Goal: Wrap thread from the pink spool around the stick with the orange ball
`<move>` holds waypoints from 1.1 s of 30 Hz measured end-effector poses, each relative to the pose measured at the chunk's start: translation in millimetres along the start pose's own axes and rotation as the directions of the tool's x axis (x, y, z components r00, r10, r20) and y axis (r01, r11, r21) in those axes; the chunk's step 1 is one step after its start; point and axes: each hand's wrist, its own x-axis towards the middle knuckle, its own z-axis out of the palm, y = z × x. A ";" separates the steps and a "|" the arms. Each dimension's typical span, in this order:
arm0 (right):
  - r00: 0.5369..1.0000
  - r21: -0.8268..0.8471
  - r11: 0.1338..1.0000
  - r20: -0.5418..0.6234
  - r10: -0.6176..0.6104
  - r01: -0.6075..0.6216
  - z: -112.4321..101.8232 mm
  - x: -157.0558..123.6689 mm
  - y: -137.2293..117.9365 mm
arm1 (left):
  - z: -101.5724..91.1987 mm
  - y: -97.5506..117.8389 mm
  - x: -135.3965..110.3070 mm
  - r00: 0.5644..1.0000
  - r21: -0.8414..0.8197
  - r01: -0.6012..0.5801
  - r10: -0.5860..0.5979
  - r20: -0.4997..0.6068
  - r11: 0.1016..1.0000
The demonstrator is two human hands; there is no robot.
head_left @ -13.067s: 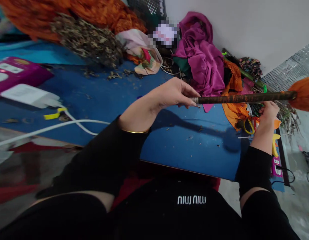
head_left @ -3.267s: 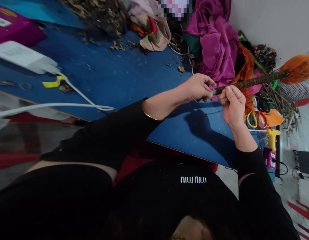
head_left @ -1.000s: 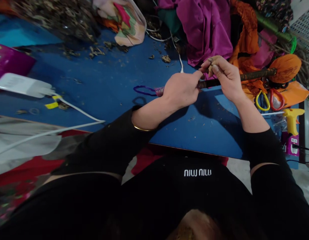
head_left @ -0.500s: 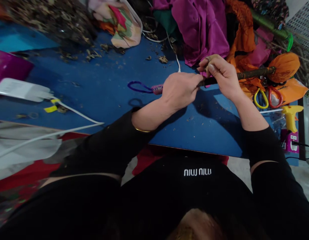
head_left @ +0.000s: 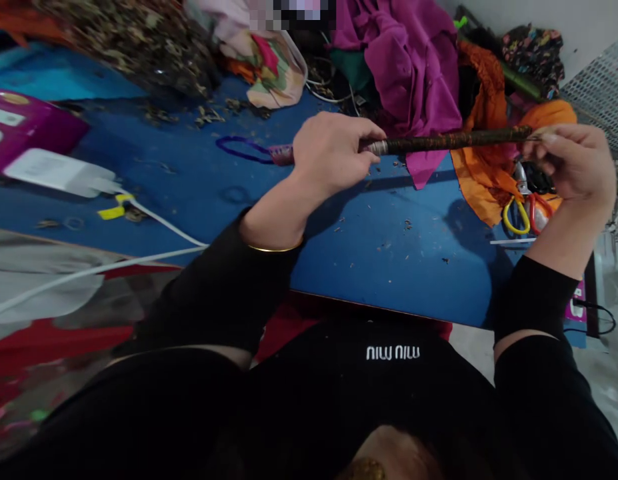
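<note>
A dark brown wooden stick is held up almost level above the blue table. My left hand is wrapped round its handle end, where pale thread winding shows beside the thumb. From behind that hand pokes a pinkish-purple wrapped grip end with a blue-purple cord loop. At the stick's other end my right hand is closed in a pinch at the tip. Whether a small thing is also between those fingertips is hidden.
Magenta cloth and orange cloth lie behind the stick. Scissors with yellow and red handles are at the right. A white plug with its cable and a purple box sit left. Dried plant bits are piled at the back.
My right hand has slid rightward from near my left hand to the stick's far end, baring its length. My left hand has shifted slightly left and up with the handle.
</note>
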 end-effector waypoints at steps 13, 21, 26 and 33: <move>0.649 -0.511 0.858 -0.636 -0.417 0.050 -30.1 -3.2 -7.6 | -25.3 -23.2 8.8 0.993 -0.210 -0.101 0.112 0.040 0.972; 0.901 -0.419 0.859 -0.422 0.103 -0.294 -73.9 -24.3 -1.8 | -30.2 -34.0 7.6 0.999 -0.291 -0.054 0.049 -0.024 0.955; 0.612 -0.398 0.916 -0.713 -0.343 0.050 -76.4 3.0 14.9 | -47.9 -26.5 -1.5 0.999 -0.231 -0.046 0.051 0.015 0.972; 0.606 -0.607 0.789 -0.663 -0.438 -0.094 -75.4 16.9 28.3 | -50.9 -20.5 1.9 0.979 -0.270 -0.017 0.071 0.191 0.963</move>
